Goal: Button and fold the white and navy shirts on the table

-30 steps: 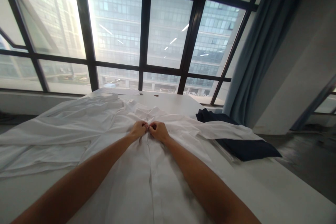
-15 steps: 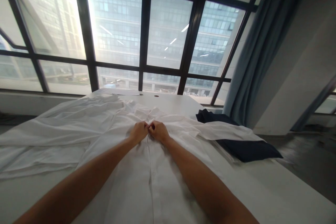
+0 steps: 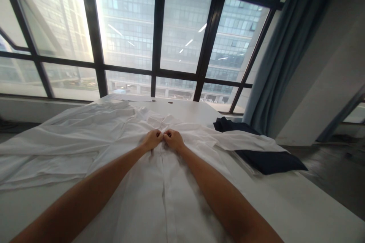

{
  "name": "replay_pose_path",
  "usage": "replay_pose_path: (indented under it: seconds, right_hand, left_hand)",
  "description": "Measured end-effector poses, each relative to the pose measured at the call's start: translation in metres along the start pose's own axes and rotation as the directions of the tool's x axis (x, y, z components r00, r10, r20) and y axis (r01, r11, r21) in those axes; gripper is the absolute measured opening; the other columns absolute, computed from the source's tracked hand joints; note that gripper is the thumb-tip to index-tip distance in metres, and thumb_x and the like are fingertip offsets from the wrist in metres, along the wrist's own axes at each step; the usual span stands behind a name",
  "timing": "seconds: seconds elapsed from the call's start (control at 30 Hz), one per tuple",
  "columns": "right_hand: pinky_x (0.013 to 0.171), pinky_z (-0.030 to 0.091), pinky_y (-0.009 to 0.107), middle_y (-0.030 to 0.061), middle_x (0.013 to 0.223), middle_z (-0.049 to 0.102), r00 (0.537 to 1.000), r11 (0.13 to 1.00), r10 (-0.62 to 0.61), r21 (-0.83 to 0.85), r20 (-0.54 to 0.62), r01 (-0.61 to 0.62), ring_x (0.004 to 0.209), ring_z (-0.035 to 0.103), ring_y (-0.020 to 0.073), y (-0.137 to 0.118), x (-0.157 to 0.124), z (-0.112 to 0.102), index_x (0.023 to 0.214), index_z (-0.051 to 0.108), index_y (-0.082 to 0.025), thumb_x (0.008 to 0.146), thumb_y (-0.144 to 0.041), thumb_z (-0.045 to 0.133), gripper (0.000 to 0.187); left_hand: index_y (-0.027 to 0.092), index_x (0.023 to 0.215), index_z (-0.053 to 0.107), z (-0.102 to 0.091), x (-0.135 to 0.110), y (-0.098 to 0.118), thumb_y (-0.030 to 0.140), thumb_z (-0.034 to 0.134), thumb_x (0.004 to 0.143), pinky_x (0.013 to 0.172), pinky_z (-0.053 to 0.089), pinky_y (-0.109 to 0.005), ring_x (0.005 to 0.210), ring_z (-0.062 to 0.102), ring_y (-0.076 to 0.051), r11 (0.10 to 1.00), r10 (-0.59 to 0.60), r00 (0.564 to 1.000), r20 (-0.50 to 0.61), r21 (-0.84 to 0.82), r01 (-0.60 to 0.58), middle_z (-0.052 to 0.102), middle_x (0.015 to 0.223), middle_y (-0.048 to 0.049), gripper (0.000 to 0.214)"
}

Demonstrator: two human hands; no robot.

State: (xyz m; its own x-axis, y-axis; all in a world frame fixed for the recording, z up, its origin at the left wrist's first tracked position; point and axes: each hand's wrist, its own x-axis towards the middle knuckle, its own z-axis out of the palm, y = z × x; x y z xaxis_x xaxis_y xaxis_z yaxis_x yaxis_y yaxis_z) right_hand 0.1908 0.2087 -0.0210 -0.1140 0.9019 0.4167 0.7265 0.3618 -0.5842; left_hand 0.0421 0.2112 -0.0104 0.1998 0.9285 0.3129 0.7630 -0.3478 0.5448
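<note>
there are two hands [image 3: 153,139] [image 3: 174,140], two forearms [image 3: 94,190] [image 3: 219,190], one table [image 3: 308,201].

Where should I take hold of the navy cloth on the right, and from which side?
Probably grip the navy cloth by its near right corner, coming in from the right with the right hand once free: the white sleeve lies across the cloth's middle, while that flat corner pokes out uncovered.

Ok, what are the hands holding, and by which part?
The left hand and right hand both pinch the white, long-sleeved cloth shirt at its front opening, near the collar; the exact bit pinched is too small to tell.
</note>
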Motion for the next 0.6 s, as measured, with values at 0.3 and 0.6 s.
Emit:
replay_pose_path:
  seconds: [0.3,0.6]
  right_hand:
    - [0.073,0.043,0.024,0.0063,0.088,0.071,0.999,0.994,0.034,-0.108,-0.002,-0.034,0.08,0.062,0.0159,-0.001,0.001,-0.002,0.092,0.068,-0.016,0.086,-0.031,0.05,0.024]
    - [0.111,0.002,0.058,0.0071,0.16,0.012,0.87,0.869,0.32,-0.482,0.375,-0.112,0.145,0.006,0.0323,0.031,0.004,-0.033,0.151,0.024,-0.027,0.076,-0.083,0.033,0.094]
  left_hand:
    - [0.021,0.125,0.056,-0.011,-0.013,-0.002,0.03,0.052,0.088,0.097,0.04,-0.036,0.12,0.051,-0.025,0.916,0.187,0.982,-0.029,0.365,-0.163,0.06,0.127,-0.0095,0.039]
    - [0.026,0.15,0.025,-0.009,0.007,-0.03,0.042,0.022,0.097,0.11,0.011,-0.065,0.146,0.011,-0.029,0.894,-0.012,0.927,0.374,0.419,-0.157,0.014,0.16,-0.005,0.056]
